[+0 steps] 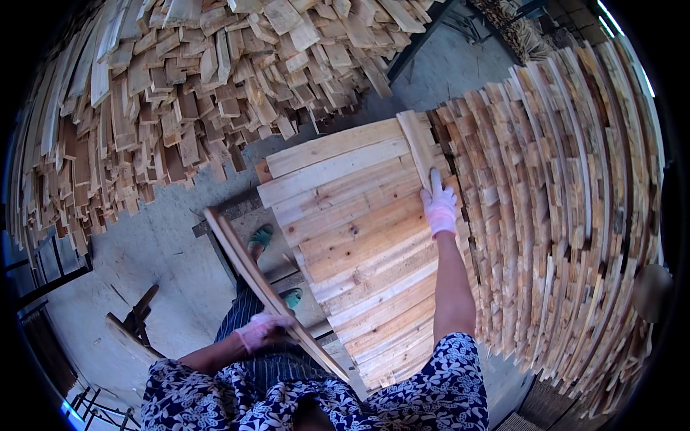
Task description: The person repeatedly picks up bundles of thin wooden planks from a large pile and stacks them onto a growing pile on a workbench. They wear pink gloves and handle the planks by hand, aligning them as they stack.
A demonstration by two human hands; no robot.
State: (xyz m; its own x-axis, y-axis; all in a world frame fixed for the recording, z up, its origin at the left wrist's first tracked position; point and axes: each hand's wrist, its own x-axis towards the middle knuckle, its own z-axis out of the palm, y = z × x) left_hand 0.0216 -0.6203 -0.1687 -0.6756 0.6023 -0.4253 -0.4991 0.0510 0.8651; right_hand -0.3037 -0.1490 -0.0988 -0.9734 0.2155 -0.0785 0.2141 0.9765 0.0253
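My left hand (261,332), in a pale pinkish glove, is closed round a long narrow wooden board (251,269), which slants down across my lap and seems to have a second strip beside it. In the same kind of glove, my right hand (440,207) reaches far forward with its fingers stretched out. Its fingertips rest at the near end of a short wooden board (417,144) lying crosswise over a layer of planks. Those planks (366,233) lie side by side in front of me, with knots and uneven ends.
A tall stack of boards (546,208) stands close on the right, beside the plank layer. Across the far left rises a big heap of loose board ends (194,93). On the concrete floor (154,248) lies a dark wooden piece (136,320). My sandalled feet (261,237) are below the held board.
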